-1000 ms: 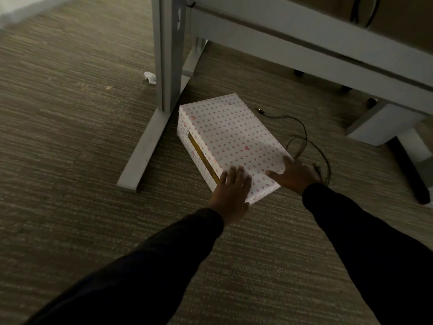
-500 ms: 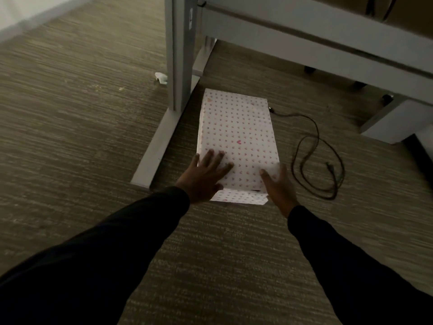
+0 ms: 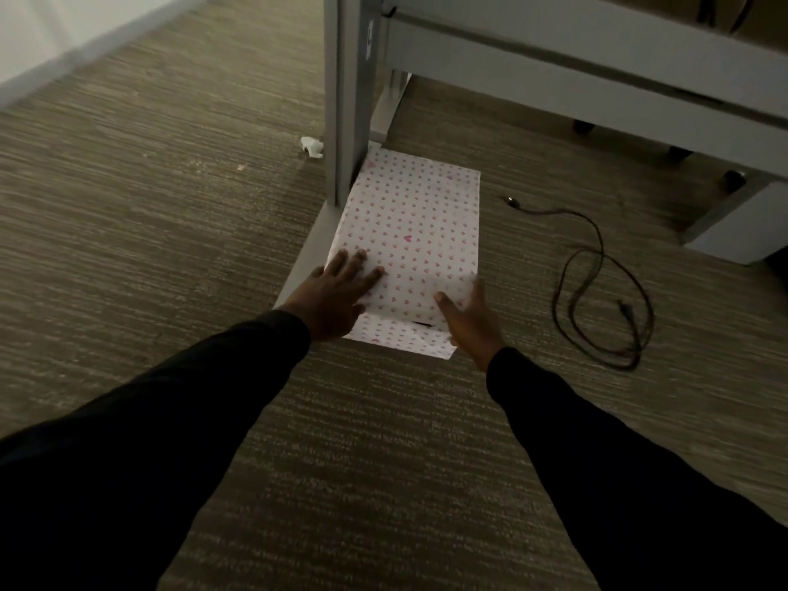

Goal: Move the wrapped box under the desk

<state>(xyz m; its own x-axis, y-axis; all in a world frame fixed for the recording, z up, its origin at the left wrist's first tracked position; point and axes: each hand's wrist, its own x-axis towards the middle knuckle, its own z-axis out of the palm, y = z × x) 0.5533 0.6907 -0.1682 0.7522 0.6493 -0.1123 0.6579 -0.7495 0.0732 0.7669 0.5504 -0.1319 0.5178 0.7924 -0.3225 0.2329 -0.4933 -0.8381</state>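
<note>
Our left hand point(image 3: 337, 298) flat, fingers spread, on near left corner of wrapped box point(image 3: 411, 232); our right hand point(image 3: 469, 317) open against near right corner. Box on carpet point(image 3: 149, 232), long side touching desk leg point(image 3: 347, 96), far end under desk frame point(image 3: 575, 66). Black cable point(image 3: 597, 283) well right.

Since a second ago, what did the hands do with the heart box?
The wrapped box was turned from slanted to pointing straight under the desk, and pushed up against the desk leg. The left hand went from the near edge to flat on top; the right hand moved to the near right corner. The black cable and paper scrap stayed on the carpet.
</note>
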